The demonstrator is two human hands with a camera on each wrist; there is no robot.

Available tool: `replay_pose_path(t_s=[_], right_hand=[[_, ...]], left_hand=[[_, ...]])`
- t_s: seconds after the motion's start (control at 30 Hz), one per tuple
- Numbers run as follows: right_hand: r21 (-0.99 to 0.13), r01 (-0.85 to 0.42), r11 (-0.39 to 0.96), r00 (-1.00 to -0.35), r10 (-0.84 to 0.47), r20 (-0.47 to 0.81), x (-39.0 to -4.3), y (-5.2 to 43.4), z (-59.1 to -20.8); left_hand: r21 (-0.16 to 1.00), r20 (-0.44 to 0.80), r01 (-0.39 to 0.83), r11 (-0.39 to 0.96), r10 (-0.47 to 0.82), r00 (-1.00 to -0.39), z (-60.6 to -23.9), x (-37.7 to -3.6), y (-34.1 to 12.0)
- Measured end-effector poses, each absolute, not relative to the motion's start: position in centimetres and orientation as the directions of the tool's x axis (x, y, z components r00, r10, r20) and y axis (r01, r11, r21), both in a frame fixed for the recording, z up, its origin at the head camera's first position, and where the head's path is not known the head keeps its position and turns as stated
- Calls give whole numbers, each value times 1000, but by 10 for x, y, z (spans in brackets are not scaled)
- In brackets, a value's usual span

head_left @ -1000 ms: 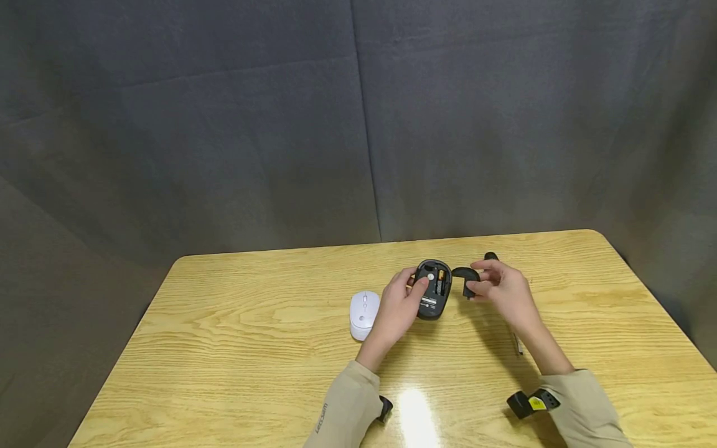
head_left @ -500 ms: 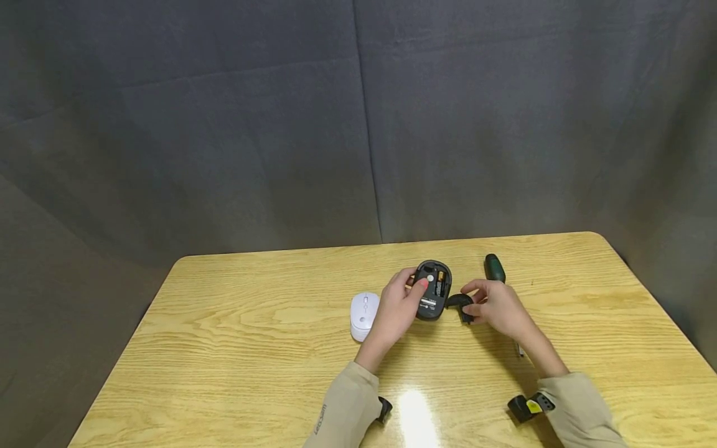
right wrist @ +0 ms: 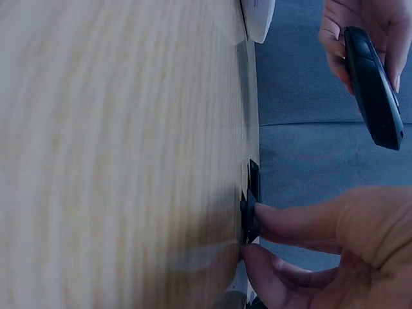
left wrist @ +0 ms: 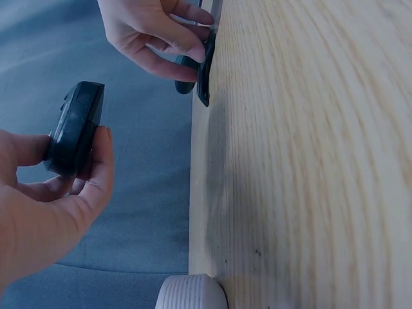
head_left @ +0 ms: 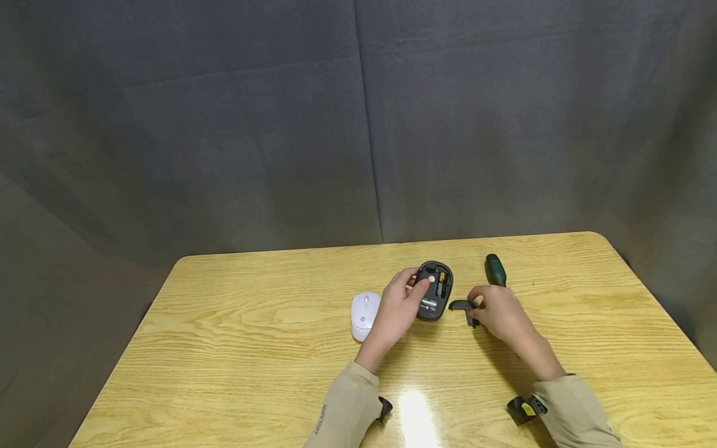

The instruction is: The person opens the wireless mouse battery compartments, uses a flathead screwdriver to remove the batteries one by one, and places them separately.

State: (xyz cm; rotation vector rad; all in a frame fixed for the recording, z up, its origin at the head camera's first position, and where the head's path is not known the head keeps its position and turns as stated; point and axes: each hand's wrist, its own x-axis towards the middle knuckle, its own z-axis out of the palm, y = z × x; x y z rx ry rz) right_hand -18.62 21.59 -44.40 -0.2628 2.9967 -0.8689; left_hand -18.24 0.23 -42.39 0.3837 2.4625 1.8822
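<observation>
A dark grey cloth backdrop fills the upper two thirds of the head view, and below it a light wooden table with rounded corners (head_left: 235,348) takes up the lower part of the frame. Near the centre of that view the left hand (head_left: 399,308) grips a black oval computer mouse (head_left: 432,290), lifted clear of the table and turned underside up, fingers curled round its edges and the thumb across its base. Its battery bay stands open, with a round pale sensor spot, a white label and what looks like a battery inside. Just right of it the right hand (head_left: 498,311) pinches a small curved black plastic cover (head_left: 462,308) against the tabletop; the right wrist view shows fingertip and thumb pressed on it where it meets the wood. Likely risks: with the bay uncovered and the mouse tilted, the battery could slip out, and the thin cover could skid off across the smooth wood if the pinch loosens. To the left of centre, just beside the left hand, a white rounded computer mouse (head_left: 365,315) sits on the table, and above the right hand lies a dark green-handled screwdriver (head_left: 495,270), close enough to be knocked and rolled.
</observation>
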Motion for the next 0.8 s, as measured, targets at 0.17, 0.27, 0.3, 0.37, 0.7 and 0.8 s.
replay_pose_path(t_s=[0.17,0.27,0.3,0.37,0.7,0.8], right_hand=[[-554,-163,816,-987,-133,94,-185,219,-442],[-559,-161,813,-985,-93,148,-184,223,-438],[-559,-156,815,-984,-79,161,-184,224,-436],[-556,-148,818,-982,-53,184,-184,227,-434],[-582,-111,806,-978,17,209,-184,240,-432],[-588,-95,803,-978,33,204,-184,243,-434]], left_hand=[[949,133,183,255,203,-970,-425,-182,2],[944,137,189,271,200,-970,-425,-183,2],[943,138,191,273,201,-970,-425,-183,2],[944,135,189,270,205,-969,-426,-183,2],[950,113,166,265,206,-972,-425,-181,1],[951,110,165,262,210,-971,-425,-181,2]])
